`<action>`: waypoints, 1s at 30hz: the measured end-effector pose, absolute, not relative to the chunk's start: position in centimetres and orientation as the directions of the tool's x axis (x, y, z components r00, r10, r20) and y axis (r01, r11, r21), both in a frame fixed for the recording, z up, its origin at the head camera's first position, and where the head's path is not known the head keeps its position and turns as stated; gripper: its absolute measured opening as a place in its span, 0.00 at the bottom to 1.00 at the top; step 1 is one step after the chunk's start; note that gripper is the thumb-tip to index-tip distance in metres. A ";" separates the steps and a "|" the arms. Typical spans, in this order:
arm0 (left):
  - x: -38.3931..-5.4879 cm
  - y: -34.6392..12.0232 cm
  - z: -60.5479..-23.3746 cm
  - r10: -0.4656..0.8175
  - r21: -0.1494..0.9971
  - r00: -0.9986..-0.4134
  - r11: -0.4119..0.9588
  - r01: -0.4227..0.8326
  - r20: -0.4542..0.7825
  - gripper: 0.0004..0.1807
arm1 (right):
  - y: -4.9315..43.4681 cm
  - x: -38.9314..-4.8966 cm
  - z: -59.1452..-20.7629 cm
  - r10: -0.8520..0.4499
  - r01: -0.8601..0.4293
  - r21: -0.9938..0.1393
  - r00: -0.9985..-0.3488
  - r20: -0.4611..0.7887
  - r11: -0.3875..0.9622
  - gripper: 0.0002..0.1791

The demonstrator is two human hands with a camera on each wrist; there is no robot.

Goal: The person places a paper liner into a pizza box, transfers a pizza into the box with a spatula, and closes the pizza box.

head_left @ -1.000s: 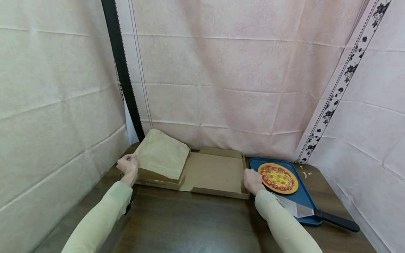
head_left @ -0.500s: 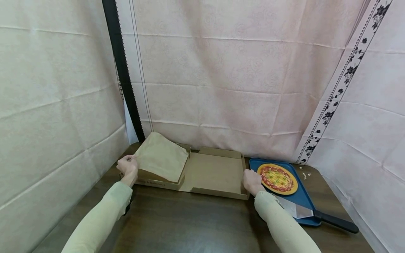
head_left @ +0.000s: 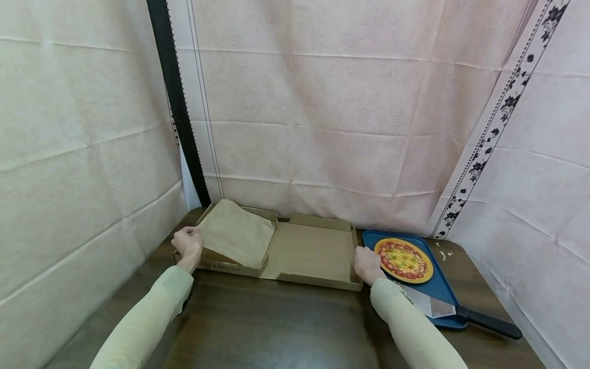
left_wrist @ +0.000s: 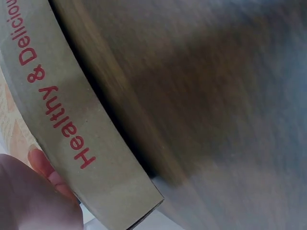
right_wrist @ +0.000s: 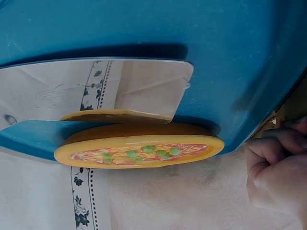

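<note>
An open cardboard pizza box (head_left: 313, 251) lies across the back of the table, its left half lined by a sheet of brown paper (head_left: 237, 233). My left hand (head_left: 187, 243) pinches the paper's left edge above the box's left side. In the left wrist view, the fingers (left_wrist: 43, 165) show behind the box's front wall (left_wrist: 72, 110), printed in red with "Healthy & Delicious". My right hand (head_left: 368, 264), fingers curled, grips the right wall of the box's other half. That hand (right_wrist: 278, 165) sits just beyond the tray's edge in the right wrist view.
Right of the box, a blue tray (head_left: 442, 292) holds a toy-like pizza (head_left: 403, 260) and a metal turner (head_left: 433, 306), whose black handle (head_left: 490, 323) overhangs the tray. Small pale scraps (head_left: 443, 254) lie beyond it. Cloth curtains (head_left: 313, 128) enclose the table (head_left: 276, 323).
The paper's raised far corner has sunk down into the left half of the box, baring more of the box's back wall. Both hands have stayed nearly in place.
</note>
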State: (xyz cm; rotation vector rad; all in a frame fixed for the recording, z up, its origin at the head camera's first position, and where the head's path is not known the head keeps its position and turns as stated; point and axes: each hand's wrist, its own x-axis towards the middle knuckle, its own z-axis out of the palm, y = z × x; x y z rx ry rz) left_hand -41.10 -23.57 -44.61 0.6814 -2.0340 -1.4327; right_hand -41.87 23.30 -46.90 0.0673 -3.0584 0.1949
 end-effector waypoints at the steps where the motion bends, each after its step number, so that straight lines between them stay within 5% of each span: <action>1: -41.1 -23.6 -44.7 -0.676 0.943 -0.720 0.319 -0.093 0.157 0.15 | 23.3 -41.9 -46.9 -0.039 -0.049 -0.126 -0.996 0.078 0.991 0.07; 30: -41.3 -24.6 -45.6 -0.531 0.740 -0.796 0.652 -0.166 0.290 0.18 | 23.5 -42.2 -47.0 -0.025 -0.034 -0.114 -0.997 0.079 0.993 0.08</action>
